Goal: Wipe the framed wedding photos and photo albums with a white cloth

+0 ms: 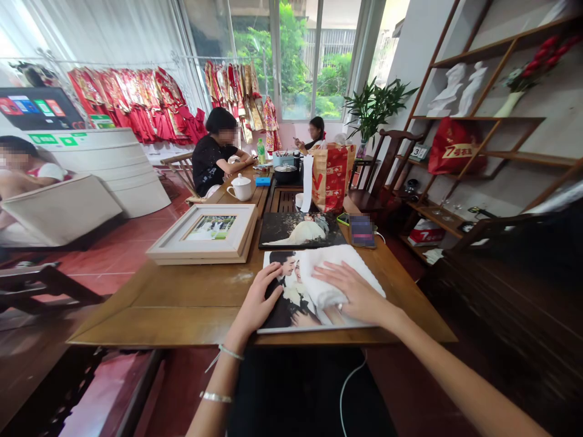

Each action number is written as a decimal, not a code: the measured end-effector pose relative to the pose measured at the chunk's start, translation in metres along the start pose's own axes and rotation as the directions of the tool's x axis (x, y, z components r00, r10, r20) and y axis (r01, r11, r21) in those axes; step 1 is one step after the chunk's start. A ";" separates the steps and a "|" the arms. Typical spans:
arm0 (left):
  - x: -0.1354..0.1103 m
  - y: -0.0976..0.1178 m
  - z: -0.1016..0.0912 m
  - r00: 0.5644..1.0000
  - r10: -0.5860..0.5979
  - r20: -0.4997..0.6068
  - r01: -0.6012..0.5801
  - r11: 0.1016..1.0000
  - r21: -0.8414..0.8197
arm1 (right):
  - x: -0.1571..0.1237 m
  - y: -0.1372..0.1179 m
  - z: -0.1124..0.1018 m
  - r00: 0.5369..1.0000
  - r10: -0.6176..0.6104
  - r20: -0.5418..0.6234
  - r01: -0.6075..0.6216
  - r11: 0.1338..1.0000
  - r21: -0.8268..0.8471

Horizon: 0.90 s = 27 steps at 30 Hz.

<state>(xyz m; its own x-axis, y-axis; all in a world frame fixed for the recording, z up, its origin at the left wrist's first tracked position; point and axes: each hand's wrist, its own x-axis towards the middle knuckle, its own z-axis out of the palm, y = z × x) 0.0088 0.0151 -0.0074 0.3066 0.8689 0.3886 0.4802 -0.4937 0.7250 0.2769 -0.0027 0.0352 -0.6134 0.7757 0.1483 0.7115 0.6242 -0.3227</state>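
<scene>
A large wedding photo panel (296, 297) lies flat near the front edge of the wooden table (182, 303). On its left part rests my left hand (263, 295), fingers stretched out and holding nothing. My right hand (348, 288) lies spread over a white fluffy cloth (323, 267), pressing it onto the right side of the panel. The cloth covers much of the picture's right half. Just behind lies a dark photo panel (282, 227) with a white gown on it. To the left is a stack of white picture frames (204, 233).
Right of the dark panel lie a phone (363, 232) with a cable and a green-edged phone (343, 218). Farther back stand a red paper bag (333, 176), a white lidded cup (240, 188) and a black pot (286, 174). Several people sit around; shelves (492, 118) line the right.
</scene>
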 end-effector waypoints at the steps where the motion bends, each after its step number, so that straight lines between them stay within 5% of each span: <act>1: 0.000 0.000 0.000 1.000 -0.002 0.003 0.002 1.000 -0.001 | 0.011 0.009 -0.001 1.000 -0.005 -0.008 0.005 1.000 -0.003; 7: 0.000 -0.001 0.000 1.000 0.001 0.017 -0.001 1.000 0.008 | 0.067 0.054 -0.004 0.997 0.027 -0.068 -0.026 1.000 0.013; 12: 0.000 -0.004 0.001 1.000 0.009 0.010 -0.009 1.000 0.016 | 0.077 0.056 0.001 0.993 0.074 -0.089 -0.074 0.997 0.010; 27: -0.001 -0.003 0.001 1.000 0.003 -0.004 -0.003 1.000 -0.014 | -0.051 -0.069 0.021 0.996 -0.053 0.071 0.057 0.997 -0.057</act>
<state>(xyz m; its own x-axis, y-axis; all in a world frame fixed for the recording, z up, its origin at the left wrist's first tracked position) 0.0082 0.0157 -0.0103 0.3052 0.8674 0.3930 0.4675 -0.4960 0.7317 0.2518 -0.0870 0.0301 -0.6728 0.7332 0.0987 0.6937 0.6715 -0.2603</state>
